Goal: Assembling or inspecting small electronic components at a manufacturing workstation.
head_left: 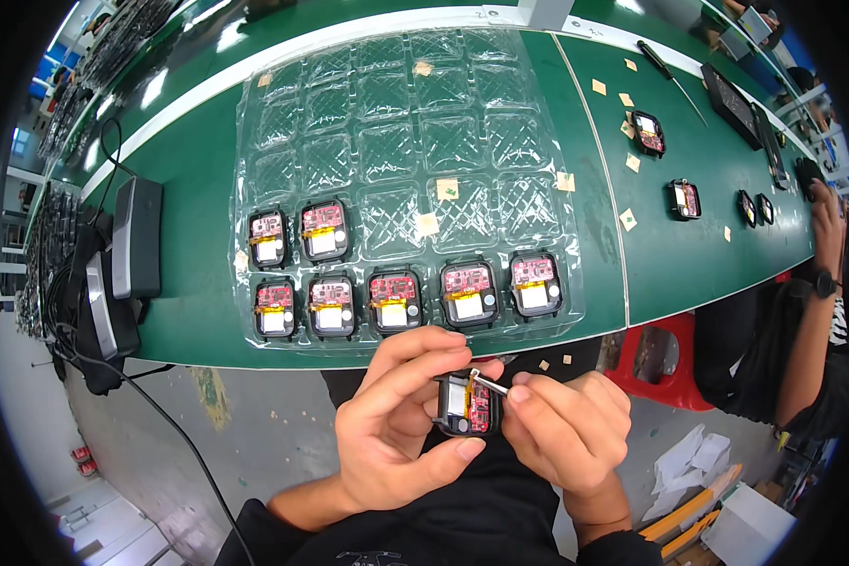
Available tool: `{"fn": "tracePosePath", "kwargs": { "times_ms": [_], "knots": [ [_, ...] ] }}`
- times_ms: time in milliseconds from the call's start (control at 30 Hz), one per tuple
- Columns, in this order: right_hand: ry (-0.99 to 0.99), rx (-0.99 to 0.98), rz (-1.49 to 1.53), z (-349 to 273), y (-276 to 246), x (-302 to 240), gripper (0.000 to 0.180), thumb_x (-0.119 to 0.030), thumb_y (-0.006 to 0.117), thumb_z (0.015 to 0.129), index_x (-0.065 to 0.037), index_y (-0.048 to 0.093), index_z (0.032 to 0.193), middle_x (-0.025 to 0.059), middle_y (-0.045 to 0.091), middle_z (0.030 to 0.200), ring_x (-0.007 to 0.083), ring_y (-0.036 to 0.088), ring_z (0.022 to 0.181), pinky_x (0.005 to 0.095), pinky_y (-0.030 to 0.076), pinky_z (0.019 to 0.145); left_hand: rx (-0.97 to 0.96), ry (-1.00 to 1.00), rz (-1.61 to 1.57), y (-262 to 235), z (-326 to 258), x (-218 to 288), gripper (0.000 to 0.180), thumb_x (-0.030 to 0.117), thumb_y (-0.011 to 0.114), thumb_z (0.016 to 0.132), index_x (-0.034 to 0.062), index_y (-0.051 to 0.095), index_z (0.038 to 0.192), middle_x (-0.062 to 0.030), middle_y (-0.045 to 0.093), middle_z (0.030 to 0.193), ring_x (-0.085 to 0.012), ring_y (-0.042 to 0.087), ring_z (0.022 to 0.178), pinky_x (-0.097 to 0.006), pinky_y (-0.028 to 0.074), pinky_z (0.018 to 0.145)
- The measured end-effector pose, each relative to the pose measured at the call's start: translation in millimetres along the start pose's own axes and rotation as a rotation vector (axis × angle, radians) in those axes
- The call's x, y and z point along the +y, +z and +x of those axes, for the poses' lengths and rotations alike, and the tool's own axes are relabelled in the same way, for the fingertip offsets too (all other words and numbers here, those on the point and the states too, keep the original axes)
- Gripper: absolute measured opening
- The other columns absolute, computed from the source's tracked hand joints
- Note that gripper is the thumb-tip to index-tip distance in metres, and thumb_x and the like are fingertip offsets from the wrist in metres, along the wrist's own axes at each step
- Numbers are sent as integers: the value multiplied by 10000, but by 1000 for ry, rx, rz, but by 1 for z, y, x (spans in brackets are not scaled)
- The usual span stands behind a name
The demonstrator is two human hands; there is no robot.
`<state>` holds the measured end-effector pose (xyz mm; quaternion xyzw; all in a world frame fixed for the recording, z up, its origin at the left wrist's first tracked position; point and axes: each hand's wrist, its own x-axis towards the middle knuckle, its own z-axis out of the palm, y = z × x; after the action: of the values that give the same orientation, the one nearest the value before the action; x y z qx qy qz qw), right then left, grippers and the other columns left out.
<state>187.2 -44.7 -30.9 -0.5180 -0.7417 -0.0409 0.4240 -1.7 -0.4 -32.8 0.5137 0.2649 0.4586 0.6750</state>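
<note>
Just off the table's near edge, my left hand (396, 424) grips an open smartwatch case (453, 406) between thumb and fingers. Inside the case show a red circuit board, a silvery-white block and a yellow flex strip. My right hand (575, 429) pinches metal tweezers (491, 383), their tip at the upper end of the yellow strip; whether it grips anything is too small to tell. Beyond my hands lies a clear plastic tray (387, 141) of square pockets. Several similar watch cases (394, 300) fill its nearest row, and two more (324, 230) sit at the left of the second row.
A screwdriver (658, 61) lies at the back right. More watch cases (686, 200) and small tan paper squares (629, 220) are scattered on the right. Grey-black boxes (137, 236) with cables stand at the left. Another person's arm (807, 340) rests at the right, near a red stool (656, 363).
</note>
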Motion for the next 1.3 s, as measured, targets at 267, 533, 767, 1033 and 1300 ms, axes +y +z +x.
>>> {"fn": "tracePosePath", "kwargs": {
  "times_ms": [267, 533, 767, 1033, 1300],
  "knots": [
    [121, -33, 138, 2, -3, 0, 298, 2, 822, 706, -31, 756, 995, 59, 745, 883, 140, 585, 569, 273, 414, 491, -19, -24, 8, -2, 4, 5, 674, 113, 813, 830, -76, 513, 1403, -239, 418, 1426, -398, 654, 1185, -478, 553, 1037],
    [227, -37, 331, 4, -4, 3, 259, 6, 835, 698, -29, 758, 943, 64, 737, 814, 165, 597, 550, 285, 419, 482, -50, -42, -10, -1, 5, 11, 657, 94, 809, 829, -102, 524, 1388, -255, 416, 1430, -400, 635, 1204, -508, 545, 1047],
    [194, -31, 205, -3, -3, -5, 271, -3, 827, 710, -35, 751, 968, 58, 743, 862, 159, 584, 554, 290, 411, 492, -14, -81, -61, 2, -1, 13, 651, 83, 798, 833, -126, 513, 1380, -258, 412, 1431, -381, 610, 1237, -516, 538, 1065],
    [187, -34, 180, -2, -4, -6, 272, 4, 825, 706, -32, 756, 966, 57, 737, 845, 159, 594, 560, 286, 413, 486, -13, -32, -46, 0, -2, 6, 661, 106, 795, 838, -112, 510, 1394, -246, 402, 1444, -386, 625, 1223, -489, 543, 1057],
    [201, -19, 235, -2, -3, -4, 251, 15, 824, 704, -29, 757, 941, 70, 731, 820, 173, 603, 553, 288, 426, 484, -78, -12, -148, -5, 0, 6, 612, -78, 732, 864, -147, 477, 1416, -220, 381, 1473, -371, 581, 1301, -439, 527, 1071]
  ]
}}
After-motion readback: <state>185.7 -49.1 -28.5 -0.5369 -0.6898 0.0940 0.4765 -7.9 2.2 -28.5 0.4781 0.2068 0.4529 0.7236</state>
